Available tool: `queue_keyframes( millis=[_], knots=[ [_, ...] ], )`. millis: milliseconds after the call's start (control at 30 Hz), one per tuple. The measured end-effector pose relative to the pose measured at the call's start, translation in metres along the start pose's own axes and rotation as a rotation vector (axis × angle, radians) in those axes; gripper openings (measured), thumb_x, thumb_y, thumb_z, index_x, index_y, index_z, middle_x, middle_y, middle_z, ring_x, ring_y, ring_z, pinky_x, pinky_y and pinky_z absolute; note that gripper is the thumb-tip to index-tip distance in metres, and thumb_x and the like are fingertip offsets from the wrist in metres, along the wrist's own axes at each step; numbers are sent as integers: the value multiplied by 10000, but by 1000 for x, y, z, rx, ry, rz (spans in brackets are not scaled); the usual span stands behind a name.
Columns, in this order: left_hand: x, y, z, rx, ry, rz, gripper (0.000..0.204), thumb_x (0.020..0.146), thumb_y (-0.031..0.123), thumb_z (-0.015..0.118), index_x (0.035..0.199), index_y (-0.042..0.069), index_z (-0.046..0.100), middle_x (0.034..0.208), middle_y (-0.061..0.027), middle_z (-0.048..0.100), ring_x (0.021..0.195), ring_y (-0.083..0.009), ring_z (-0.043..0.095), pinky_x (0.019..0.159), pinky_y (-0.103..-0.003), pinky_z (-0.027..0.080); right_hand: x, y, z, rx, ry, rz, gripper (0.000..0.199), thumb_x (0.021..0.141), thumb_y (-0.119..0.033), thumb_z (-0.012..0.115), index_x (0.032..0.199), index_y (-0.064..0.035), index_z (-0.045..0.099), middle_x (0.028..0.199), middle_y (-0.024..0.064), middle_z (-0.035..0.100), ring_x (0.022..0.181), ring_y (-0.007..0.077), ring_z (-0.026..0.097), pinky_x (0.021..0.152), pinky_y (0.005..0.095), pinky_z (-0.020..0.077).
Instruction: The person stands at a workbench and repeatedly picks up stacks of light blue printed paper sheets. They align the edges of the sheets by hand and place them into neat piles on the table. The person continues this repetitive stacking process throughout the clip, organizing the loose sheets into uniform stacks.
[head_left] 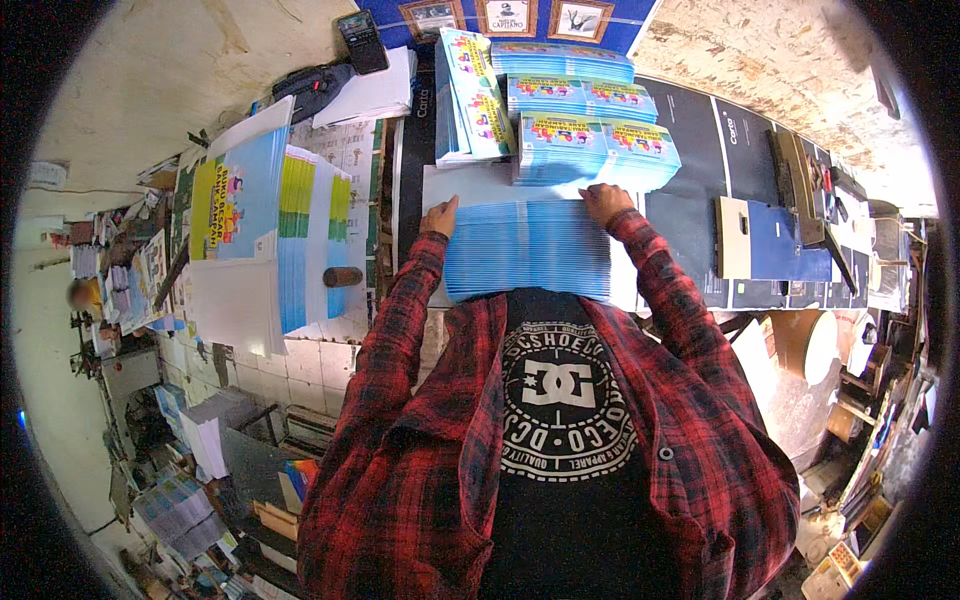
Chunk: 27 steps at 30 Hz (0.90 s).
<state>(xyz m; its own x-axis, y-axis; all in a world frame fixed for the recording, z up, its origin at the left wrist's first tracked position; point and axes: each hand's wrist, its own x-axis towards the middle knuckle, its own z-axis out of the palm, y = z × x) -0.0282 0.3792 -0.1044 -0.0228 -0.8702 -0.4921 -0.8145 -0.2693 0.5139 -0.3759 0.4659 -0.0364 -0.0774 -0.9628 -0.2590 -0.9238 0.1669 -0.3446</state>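
A wide stack of blue booklets (528,248), fanned so that its edges make many fine lines, lies on a pale sheet on the table right in front of my body. My left hand (440,216) is at its far left corner, fingers bent and thumb pointing away from me. At the far right corner, my right hand (604,203) curls its fingers over the edge. Just beyond my hands stand piles of colourful printed booklets (565,150). Another pile (474,95) of the same kind lies lengthwise to the left of them.
On the left, large printed sheets (235,200) and fanned stacks with green and blue edges (312,235) lie near a dark cylinder (342,277). A phone-like black device (362,42) sits at the back. To the right are dark boards (690,130) and a blue-and-cream folder (770,240).
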Motion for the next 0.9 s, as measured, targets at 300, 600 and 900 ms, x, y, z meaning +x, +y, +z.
queue_keyframes(
  millis=[300, 600, 900],
  knots=[
    [-48, 42, -47, 85, 709, 432, 657, 898, 464, 508, 1351, 4, 385, 1409, -244, 335, 1316, -435, 291, 1039, -563, 293, -34, -90, 42, -117, 296, -294, 375, 936, -441, 453, 1048, -103, 569, 1000, 81, 587, 1000, 251, 552, 929, 509, 356],
    [-41, 75, -1, 398, 765, 416, 726, 898, 468, 477, 1405, -28, 327, 1528, -216, 157, 1416, -423, 74, 1113, -590, 65, -41, -92, 42, -75, 323, -277, 296, 927, -392, 488, 993, -116, 571, 962, 64, 590, 975, 249, 557, 880, 501, 371],
    [-109, 42, -40, 639, -199, 772, 1139, 638, 639, 685, 1477, 79, 158, 1478, -179, 240, 1389, -420, 151, 1087, -637, 120, -56, -71, 18, -13, -55, -404, 693, 801, -444, 609, 1346, -75, 395, 1214, 161, 515, 1126, 327, 495, 967, 515, 336]
  ],
)
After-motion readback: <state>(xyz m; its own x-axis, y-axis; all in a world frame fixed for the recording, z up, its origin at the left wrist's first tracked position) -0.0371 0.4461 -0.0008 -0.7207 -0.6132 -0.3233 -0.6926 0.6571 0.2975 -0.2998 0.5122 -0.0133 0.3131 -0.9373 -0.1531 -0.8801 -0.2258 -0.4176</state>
